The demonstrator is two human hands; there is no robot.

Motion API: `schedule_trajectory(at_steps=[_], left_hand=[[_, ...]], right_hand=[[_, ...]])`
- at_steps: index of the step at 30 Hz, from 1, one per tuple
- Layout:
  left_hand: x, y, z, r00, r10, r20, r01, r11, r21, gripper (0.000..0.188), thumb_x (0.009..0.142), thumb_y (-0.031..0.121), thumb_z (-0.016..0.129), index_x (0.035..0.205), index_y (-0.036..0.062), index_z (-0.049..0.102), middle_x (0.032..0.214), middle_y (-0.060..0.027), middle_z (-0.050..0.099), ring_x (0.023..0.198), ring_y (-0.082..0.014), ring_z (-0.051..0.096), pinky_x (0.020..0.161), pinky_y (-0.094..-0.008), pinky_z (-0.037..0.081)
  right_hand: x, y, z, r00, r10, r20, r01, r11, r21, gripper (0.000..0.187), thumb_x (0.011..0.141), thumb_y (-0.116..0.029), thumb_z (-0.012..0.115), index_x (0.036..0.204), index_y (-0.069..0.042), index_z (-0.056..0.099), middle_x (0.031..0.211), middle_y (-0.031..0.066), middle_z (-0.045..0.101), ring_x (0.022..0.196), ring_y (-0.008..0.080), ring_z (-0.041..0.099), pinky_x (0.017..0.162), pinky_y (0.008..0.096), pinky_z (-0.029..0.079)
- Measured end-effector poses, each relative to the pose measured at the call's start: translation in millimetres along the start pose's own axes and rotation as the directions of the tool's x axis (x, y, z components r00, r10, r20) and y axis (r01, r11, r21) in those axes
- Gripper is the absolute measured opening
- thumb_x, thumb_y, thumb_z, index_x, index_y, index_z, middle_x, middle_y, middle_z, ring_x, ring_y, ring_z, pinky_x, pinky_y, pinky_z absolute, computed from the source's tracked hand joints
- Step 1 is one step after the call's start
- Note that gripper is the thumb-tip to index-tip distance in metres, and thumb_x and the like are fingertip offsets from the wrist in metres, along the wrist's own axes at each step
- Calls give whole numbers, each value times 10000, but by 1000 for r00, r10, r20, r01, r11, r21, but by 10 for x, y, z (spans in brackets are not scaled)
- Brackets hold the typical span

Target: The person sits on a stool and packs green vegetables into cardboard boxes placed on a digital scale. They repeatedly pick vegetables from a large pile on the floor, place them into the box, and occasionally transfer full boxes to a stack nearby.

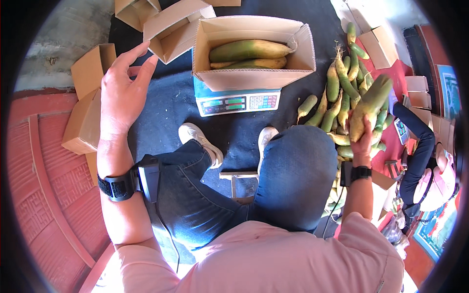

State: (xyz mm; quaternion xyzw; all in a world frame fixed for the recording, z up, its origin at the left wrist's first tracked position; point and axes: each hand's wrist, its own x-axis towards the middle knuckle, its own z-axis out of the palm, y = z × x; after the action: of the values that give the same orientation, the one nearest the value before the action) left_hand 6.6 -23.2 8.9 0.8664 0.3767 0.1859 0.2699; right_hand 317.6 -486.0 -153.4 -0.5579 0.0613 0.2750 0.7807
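My right hand (pixel 362 145) grips a long green radish (pixel 371 105) by its pale lower end, over a heap of similar green radishes (pixel 342 97) at the right. My left hand (pixel 122 93) is raised at the left with thumb and fingers apart, holding nothing, just short of an open cardboard box in the view. Ahead of me a cardboard box (pixel 254 78) stands open on a digital scale (pixel 238 103). Inside it lie several green radishes (pixel 251 50), side by side.
Empty cardboard boxes (pixel 178 29) stand at the far left, and more boxes (pixel 83 122) line the red panelled wall (pixel 58 195). Another person with a dark sleeve (pixel 415 146) is at the right. A small stool (pixel 238 175) is between my legs.
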Motion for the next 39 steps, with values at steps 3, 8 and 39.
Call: schedule_trajectory(at_steps=[3, 8, 39], left_hand=[[-61, -93, -73, 998, 45, -38, -46, 999, -8, 358, 891, 217, 622, 1228, 99, 609, 685, 10, 541, 637, -50, 482, 602, -217, 431], [-72, -97, -124, 998, 42, -42, -45, 998, -53, 361, 862, 237, 652, 1182, 70, 622, 1068, -146, 641, 799, -182, 654, 710, -300, 514], [-176, 25, -87, 1000, 7, -13, -8, 996, -93, 342, 885, 186, 639, 1204, 67, 612, 949, -84, 659, 789, -91, 621, 690, -243, 502]], right_hand=[[-122, -593, 861, 893, -172, 416, 266, 947, -181, 608, 891, -279, 591, 1389, -77, 306, 1302, 138, 477, 1152, 321, 525, 931, 420, 477], [-42, -995, 2128, 756, -267, 597, 650, 406, -642, 595, 825, -221, 691, 1328, -33, 435, 1171, 118, 565, 1023, 203, 572, 899, 310, 455], [741, -261, 1611, 513, -660, 549, 765, 61, -641, 302, 900, -87, 589, 1179, -2, 512, 939, 117, 650, 859, 199, 643, 788, 320, 512]])
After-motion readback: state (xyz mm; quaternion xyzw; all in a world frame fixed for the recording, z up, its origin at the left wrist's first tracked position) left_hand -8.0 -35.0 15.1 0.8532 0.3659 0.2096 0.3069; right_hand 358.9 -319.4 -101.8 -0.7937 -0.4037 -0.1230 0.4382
